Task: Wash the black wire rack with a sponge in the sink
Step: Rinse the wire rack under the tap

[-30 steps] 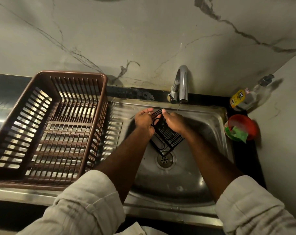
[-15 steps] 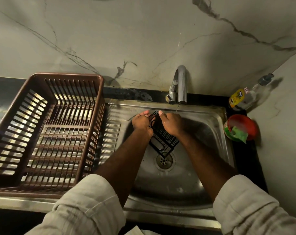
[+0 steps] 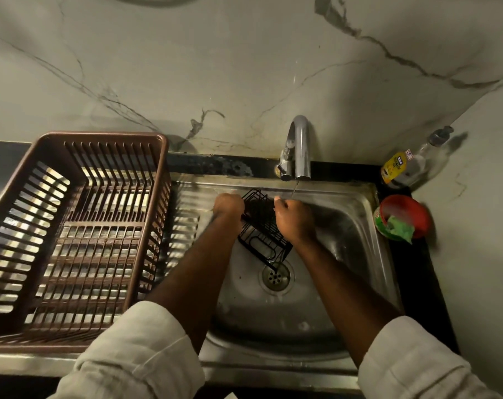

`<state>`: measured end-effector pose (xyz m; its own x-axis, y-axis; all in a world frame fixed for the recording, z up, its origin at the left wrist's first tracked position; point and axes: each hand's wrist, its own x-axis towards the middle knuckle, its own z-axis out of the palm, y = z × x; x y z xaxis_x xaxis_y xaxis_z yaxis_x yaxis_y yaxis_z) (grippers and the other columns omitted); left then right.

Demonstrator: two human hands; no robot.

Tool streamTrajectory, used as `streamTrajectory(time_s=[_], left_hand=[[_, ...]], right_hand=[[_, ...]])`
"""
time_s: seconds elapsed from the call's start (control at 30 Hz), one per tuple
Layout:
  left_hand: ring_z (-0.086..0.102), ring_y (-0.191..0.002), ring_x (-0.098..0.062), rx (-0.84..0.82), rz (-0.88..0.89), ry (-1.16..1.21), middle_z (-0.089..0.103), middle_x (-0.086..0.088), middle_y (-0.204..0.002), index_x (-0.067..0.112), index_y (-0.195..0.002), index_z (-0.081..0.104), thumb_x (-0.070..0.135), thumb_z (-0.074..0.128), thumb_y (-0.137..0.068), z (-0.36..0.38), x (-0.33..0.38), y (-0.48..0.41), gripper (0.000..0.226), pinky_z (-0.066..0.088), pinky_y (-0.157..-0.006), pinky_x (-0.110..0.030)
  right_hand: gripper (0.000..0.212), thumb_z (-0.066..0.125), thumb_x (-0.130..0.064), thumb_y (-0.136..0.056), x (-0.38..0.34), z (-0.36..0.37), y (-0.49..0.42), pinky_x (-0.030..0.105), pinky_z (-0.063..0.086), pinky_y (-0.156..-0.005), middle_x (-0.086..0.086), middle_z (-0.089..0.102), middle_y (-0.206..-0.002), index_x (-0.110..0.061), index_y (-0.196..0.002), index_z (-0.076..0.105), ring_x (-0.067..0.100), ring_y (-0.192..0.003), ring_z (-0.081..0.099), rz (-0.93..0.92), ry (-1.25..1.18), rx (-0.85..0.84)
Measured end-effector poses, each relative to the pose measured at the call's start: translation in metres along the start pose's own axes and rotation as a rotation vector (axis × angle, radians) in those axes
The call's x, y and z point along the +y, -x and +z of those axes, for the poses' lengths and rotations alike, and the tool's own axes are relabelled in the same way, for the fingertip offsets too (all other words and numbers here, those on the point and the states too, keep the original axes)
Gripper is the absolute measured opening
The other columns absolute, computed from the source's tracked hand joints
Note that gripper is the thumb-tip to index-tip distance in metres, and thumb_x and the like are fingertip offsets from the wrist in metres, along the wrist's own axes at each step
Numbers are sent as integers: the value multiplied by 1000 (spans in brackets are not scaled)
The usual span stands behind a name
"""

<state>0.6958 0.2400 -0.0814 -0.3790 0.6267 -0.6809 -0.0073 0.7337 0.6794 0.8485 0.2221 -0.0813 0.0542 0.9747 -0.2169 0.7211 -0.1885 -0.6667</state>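
Observation:
The black wire rack (image 3: 261,240) hangs tilted over the steel sink (image 3: 345,254), its low corner just above the drain (image 3: 276,276). My left hand (image 3: 228,205) grips the rack's upper left edge, fingers curled round the wire. My right hand (image 3: 293,221) lies over the rack's right side with its fingers curled against the wires; what is under the palm is hidden. A thin stream of water falls from the tap (image 3: 300,148) close to my right hand. A green sponge (image 3: 400,230) lies in the red bowl (image 3: 417,210) at the sink's right.
A brown plastic dish basket (image 3: 71,226) stands on the draining board at the left. A dish soap bottle (image 3: 402,165) leans in the back right corner. Marble wall rises behind the sink and at the right.
Both hands curled tighter on the rack; the left hand's fingers are now folded under. The rack stays under the tap with its low corner over the drain.

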Motion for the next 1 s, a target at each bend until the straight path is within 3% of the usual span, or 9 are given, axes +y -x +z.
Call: streamTrajectory(time_s=[0.07,0.17,0.3,0.43,0.63,0.7,0.8,0.87,1.0], left_hand=[[61,-106,-30,96,123,-583,63,-16,-129,6,-128,59,28,48,-101,-6,3,7,37,54,-89,-37],[49,-122,-34,198,424,-903,58,-17,-130,8,-132,55,53,32,-104,-5,2,24,58,36,-101,-44],[56,-116,-30,45,576,-862,60,-14,-127,15,-133,51,55,38,-102,13,0,32,52,44,-99,-47],[59,-110,-28,-2,689,-932,60,-14,-125,15,-134,46,49,39,-104,31,1,41,46,51,-93,-44],[44,-135,-38,-99,933,-1218,37,-14,-156,20,-156,25,48,31,-106,51,3,55,58,44,-104,-50],[38,-140,-38,-154,955,-1213,30,-12,-161,18,-157,24,48,28,-107,55,3,55,58,38,-110,-51],[33,-145,-35,-221,938,-1168,25,-11,-164,16,-158,26,44,28,-108,55,7,56,57,30,-116,-48],[34,-146,-34,-237,919,-1173,25,-12,-164,16,-157,27,43,32,-108,54,12,55,56,29,-117,-46],[39,-143,-34,-258,850,-1196,33,-13,-160,17,-155,30,39,46,-105,54,20,52,57,35,-116,-48]], right_hand=[[43,42,-35,-103,0,0,-3,27,36,-54,-1,56,-62,-13,-71,61,13,-57,53,-23,31,28],[37,46,-25,-100,9,1,-10,31,40,-60,4,57,-65,-12,-68,60,25,-63,56,-65,18,-24],[36,47,-22,-101,27,-6,-11,30,41,-60,-6,55,-65,-22,-67,57,14,-63,53,-25,-93,-61],[32,47,-21,-103,42,-13,-10,34,50,-69,-1,64,-75,-24,-74,61,22,-73,62,13,-172,-38],[22,48,-3,-101,54,-33,4,-2,39,-67,4,63,-91,3,-100,69,-5,-74,58,-54,-342,112],[22,46,-2,-102,60,-35,8,1,43,-68,4,64,-93,1,-104,67,-10,-75,62,-64,-422,90],[25,44,-20,-105,68,-34,9,18,51,-68,1,70,-89,-15,-98,67,14,-83,69,-73,-298,133],[28,44,-34,-105,63,-40,17,25,53,-69,-6,70,-90,-19,-106,67,14,-83,68,-125,-187,159],[52,59,-51,-93,58,-48,27,24,49,-93,-11,61,-128,-27,-138,49,6,-114,59,-382,-100,-61]])
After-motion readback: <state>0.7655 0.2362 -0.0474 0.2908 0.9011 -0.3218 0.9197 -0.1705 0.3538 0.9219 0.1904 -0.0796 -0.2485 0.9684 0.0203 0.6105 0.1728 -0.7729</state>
